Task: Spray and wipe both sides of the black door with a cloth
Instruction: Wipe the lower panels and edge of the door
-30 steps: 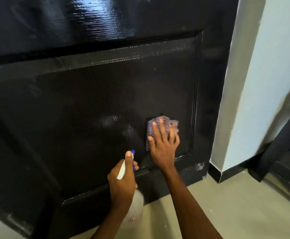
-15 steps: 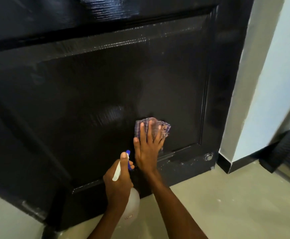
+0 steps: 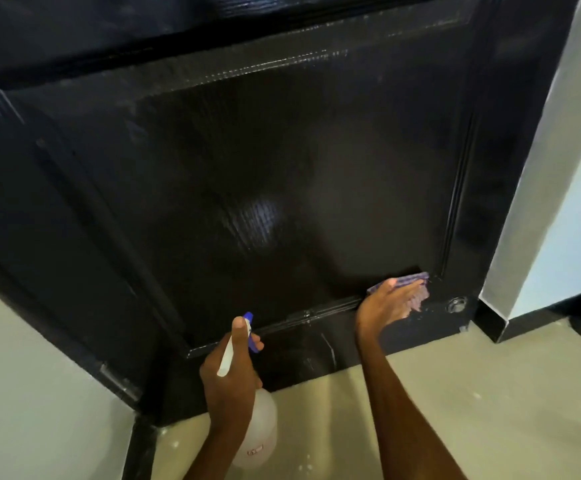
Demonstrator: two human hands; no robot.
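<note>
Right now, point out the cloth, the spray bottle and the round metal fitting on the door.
cloth [image 3: 417, 289], head view, purple fabric past the fingertips.
spray bottle [image 3: 263, 427], head view, clear body.
round metal fitting [image 3: 457, 304], head view, its centre.

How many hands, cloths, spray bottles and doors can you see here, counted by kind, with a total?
Hands: 2, the left hand and the right hand
Cloths: 1, the purple cloth
Spray bottles: 1, the spray bottle
Doors: 1, the black door
Total: 5
</note>
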